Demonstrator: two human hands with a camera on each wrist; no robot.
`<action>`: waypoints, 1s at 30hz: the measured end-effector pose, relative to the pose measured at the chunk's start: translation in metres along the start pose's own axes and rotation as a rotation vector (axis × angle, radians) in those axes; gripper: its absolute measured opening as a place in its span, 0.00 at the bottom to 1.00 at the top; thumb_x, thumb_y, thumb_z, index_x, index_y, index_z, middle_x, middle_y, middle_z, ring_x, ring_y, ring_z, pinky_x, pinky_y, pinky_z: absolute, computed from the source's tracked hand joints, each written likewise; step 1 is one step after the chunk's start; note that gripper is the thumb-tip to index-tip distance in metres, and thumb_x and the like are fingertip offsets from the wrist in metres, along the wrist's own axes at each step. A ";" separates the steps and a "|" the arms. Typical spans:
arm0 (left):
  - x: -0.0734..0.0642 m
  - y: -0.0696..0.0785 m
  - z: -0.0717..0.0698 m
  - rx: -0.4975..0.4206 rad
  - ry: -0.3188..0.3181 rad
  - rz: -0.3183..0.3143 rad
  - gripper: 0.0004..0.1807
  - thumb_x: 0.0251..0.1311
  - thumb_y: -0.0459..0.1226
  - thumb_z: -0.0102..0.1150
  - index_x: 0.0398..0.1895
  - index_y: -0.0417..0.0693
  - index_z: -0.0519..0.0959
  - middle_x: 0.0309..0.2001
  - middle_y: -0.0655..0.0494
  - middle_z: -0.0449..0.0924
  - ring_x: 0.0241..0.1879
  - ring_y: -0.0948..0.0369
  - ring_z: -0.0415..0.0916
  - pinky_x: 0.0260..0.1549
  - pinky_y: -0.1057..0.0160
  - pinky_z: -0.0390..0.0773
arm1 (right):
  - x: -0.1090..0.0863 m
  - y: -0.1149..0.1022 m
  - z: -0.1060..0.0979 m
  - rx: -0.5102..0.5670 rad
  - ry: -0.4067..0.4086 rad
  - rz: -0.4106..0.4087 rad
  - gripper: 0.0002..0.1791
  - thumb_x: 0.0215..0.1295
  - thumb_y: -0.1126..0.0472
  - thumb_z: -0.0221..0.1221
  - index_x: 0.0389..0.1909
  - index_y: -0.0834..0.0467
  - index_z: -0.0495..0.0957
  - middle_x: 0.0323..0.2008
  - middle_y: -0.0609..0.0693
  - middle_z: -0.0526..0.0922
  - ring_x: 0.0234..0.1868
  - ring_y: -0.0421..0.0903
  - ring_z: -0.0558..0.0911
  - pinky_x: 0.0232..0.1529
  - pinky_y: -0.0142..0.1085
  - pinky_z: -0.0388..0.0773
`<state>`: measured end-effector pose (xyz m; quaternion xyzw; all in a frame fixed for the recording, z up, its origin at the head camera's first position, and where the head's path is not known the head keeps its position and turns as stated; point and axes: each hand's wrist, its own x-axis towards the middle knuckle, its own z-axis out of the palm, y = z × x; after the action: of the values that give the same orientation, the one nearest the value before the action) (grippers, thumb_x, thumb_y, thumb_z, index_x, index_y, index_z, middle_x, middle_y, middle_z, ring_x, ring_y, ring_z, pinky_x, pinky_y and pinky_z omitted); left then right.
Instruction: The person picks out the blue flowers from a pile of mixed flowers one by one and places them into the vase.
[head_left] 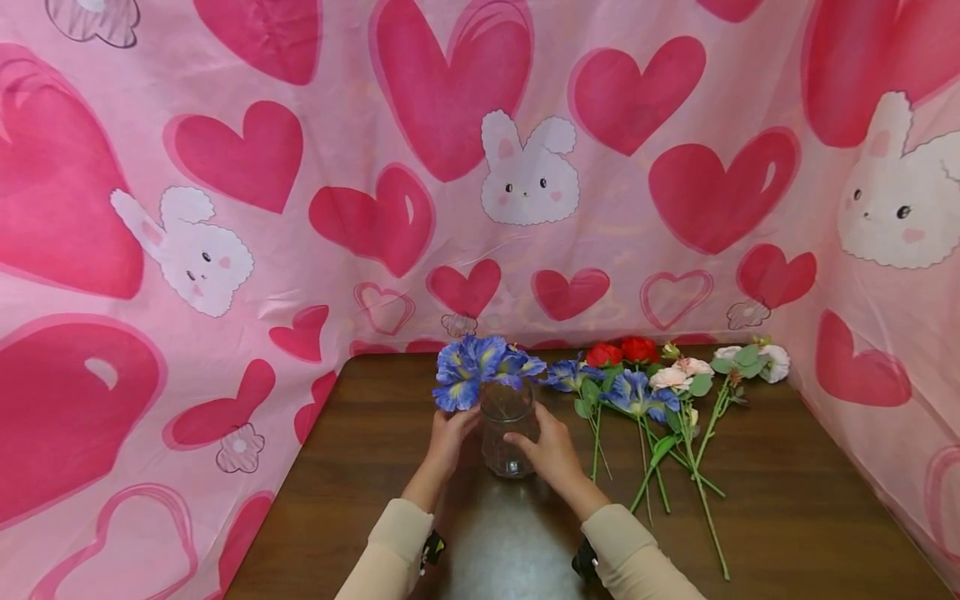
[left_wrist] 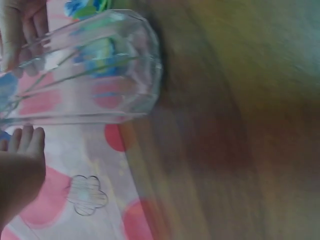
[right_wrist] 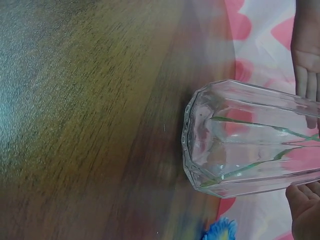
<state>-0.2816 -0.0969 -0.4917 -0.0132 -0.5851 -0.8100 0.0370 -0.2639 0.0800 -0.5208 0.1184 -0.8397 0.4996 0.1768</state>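
A clear glass vase (head_left: 504,442) stands upright on the brown table, with blue irises (head_left: 480,371) at its mouth. Two green stems (right_wrist: 255,165) show through the glass in the right wrist view. My left hand (head_left: 448,437) is at the vase's left side, below the blossoms; its fingers look straight in the left wrist view. On the other side, my right hand (head_left: 553,450) has its thumb spread across the front of the glass and its fingers along the right side. Neither hand visibly grips the vase. The blossoms partly hide the left fingertips.
Right of the vase lie more blue irises (head_left: 637,393), red flowers (head_left: 622,352), pale pink flowers (head_left: 678,372) and white flowers (head_left: 772,364), their stems pointing toward me. A pink cloth (head_left: 337,275) with hearts and rabbits borders the table (head_left: 795,492) at the back and sides.
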 end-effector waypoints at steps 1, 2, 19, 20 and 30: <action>-0.001 -0.001 -0.002 0.006 -0.036 0.006 0.18 0.60 0.26 0.55 0.53 0.26 0.72 0.41 0.51 0.82 0.40 0.64 0.79 0.49 0.59 0.77 | 0.000 0.000 0.000 -0.001 -0.001 0.002 0.35 0.52 0.54 0.72 0.59 0.63 0.73 0.49 0.59 0.82 0.49 0.59 0.81 0.49 0.53 0.76; -0.001 -0.003 -0.005 0.022 -0.071 0.009 0.18 0.60 0.26 0.55 0.52 0.25 0.72 0.42 0.50 0.82 0.41 0.64 0.78 0.49 0.60 0.76 | 0.000 0.000 0.000 -0.002 -0.001 0.003 0.35 0.52 0.54 0.72 0.59 0.63 0.73 0.48 0.59 0.82 0.48 0.59 0.81 0.48 0.52 0.77; 0.001 -0.011 -0.011 0.296 -0.380 0.093 0.32 0.58 0.24 0.62 0.66 0.28 0.65 0.62 0.34 0.70 0.57 0.49 0.72 0.49 0.65 0.75 | 0.000 0.001 0.000 0.011 0.011 -0.004 0.34 0.51 0.56 0.73 0.59 0.61 0.73 0.47 0.56 0.83 0.47 0.53 0.81 0.47 0.51 0.77; 0.000 -0.008 -0.010 0.309 -0.386 0.098 0.32 0.58 0.24 0.62 0.66 0.28 0.65 0.61 0.33 0.70 0.56 0.50 0.73 0.48 0.64 0.76 | 0.000 0.001 0.000 0.016 0.009 -0.002 0.34 0.52 0.56 0.73 0.60 0.61 0.73 0.47 0.57 0.83 0.48 0.54 0.81 0.47 0.51 0.77; 0.002 -0.008 -0.010 0.313 -0.444 0.117 0.27 0.59 0.23 0.59 0.63 0.26 0.67 0.57 0.29 0.72 0.53 0.54 0.76 0.49 0.64 0.75 | -0.001 0.004 0.003 0.020 0.037 -0.046 0.33 0.51 0.57 0.73 0.58 0.62 0.74 0.48 0.58 0.83 0.48 0.56 0.81 0.47 0.51 0.77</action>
<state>-0.2841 -0.1036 -0.5025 -0.2180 -0.6950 -0.6837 -0.0439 -0.2647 0.0789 -0.5256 0.1303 -0.8284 0.5058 0.2023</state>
